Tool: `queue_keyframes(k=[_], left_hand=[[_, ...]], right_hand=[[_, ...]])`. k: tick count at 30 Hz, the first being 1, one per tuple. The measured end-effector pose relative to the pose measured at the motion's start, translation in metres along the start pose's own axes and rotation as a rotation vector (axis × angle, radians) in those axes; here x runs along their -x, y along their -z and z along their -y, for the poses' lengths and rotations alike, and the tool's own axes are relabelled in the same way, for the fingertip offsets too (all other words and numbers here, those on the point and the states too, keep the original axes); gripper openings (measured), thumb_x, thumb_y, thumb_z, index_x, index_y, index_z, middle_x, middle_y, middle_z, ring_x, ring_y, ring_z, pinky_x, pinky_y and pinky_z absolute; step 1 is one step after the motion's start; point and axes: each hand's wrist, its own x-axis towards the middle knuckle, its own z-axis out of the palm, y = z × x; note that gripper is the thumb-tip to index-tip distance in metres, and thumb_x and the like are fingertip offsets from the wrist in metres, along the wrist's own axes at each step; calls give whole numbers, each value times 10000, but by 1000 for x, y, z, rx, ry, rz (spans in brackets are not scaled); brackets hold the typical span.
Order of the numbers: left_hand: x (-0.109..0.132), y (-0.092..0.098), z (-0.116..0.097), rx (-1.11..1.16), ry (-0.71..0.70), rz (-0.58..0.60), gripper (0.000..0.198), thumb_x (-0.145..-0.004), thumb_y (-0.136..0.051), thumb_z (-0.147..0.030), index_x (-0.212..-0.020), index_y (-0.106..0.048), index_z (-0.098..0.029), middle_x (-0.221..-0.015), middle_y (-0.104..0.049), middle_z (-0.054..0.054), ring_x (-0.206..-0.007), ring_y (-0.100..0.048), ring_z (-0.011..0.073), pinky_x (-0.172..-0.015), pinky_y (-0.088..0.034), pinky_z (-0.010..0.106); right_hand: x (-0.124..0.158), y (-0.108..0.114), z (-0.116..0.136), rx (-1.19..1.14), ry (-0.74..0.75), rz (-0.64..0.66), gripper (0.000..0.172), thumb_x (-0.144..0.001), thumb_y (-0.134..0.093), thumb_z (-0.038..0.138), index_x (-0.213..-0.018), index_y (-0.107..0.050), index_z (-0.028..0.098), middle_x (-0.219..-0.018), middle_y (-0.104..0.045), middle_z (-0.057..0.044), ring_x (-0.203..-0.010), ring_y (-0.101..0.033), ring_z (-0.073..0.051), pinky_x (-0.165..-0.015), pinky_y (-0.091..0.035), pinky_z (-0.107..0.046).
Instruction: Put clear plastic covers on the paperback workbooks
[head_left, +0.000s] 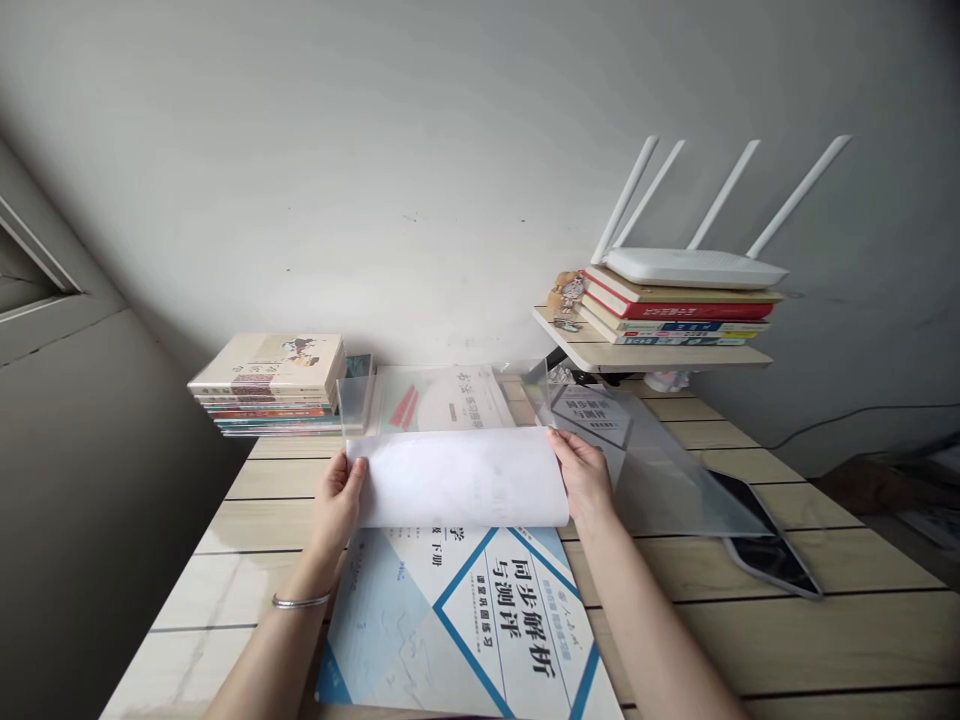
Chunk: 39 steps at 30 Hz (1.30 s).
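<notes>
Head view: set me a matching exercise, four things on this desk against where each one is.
1 router
2 white sheet
3 blue workbook
4 dark tablet

A held by left hand and right hand
B on the book stack on the shelf
C flat on the desk, under the sheet
D partly under clear plastic, right side

Pairs: 1-B, 2-A, 3-C, 4-D

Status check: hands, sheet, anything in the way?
Left hand, right hand each grip white sheet edges. Sheet curled above blue workbook. Clear cover beside right hand, over tablet.
</notes>
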Motion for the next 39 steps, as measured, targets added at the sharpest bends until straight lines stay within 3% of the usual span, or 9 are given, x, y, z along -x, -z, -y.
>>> queue_keyframes(k=[4,11,19,25,30,39], left_hand=[[2,-2,-3,-50,27,-3,481,-637,-735,-453,-1007,-614,-171,-950,-680,65,-798,-621,174,-681,-488,252],[2,-4,0,-38,24,-6,479,-682,-709,-442,-1065,-602,-175,-1001,-677,77,-843,-622,170,-719,-489,256],[3,-3,3,-16,0,8,436,-714,-689,-421,-1067,-611,-177,-1004,-674,71,-852,-615,164,-731,-481,248],[1,-3,6,-25,14,-28,404,-691,-699,-428,-978,-636,-150,-915,-686,70,-786,-615,168,-685,-479,249],[2,-5,3,-25,11,-37,389,-686,-701,-422,-952,-644,-144,-887,-687,64,-758,-609,163,-683,-478,254],[2,-1,3,-42,20,-1,383,-687,-703,-433,-942,-654,-152,-842,-684,48,-717,-599,147,-636,-465,231]], right_hand=[[3,0,4,-50,-116,-37,379,-471,-813,460,-697,-698,178,-584,-653,-1,-586,-609,-186,-526,-469,-279],[6,2,11,-160,-224,84,370,-447,-835,384,-717,-667,196,-591,-649,7,-580,-610,-191,-532,-473,-293],[5,0,6,-59,-155,50,422,-480,-805,510,-649,-597,185,-550,-576,26,-517,-506,-128,-484,-416,-245],[6,5,5,58,2,58,429,-549,-753,561,-676,-584,187,-562,-542,37,-538,-460,-108,-493,-377,-220],[10,9,8,-30,-113,202,403,-540,-798,477,-730,-582,194,-624,-611,11,-558,-530,-141,-512,-423,-246],[11,4,8,-17,-86,170,403,-542,-792,489,-670,-549,194,-586,-592,20,-532,-505,-131,-502,-401,-244]])
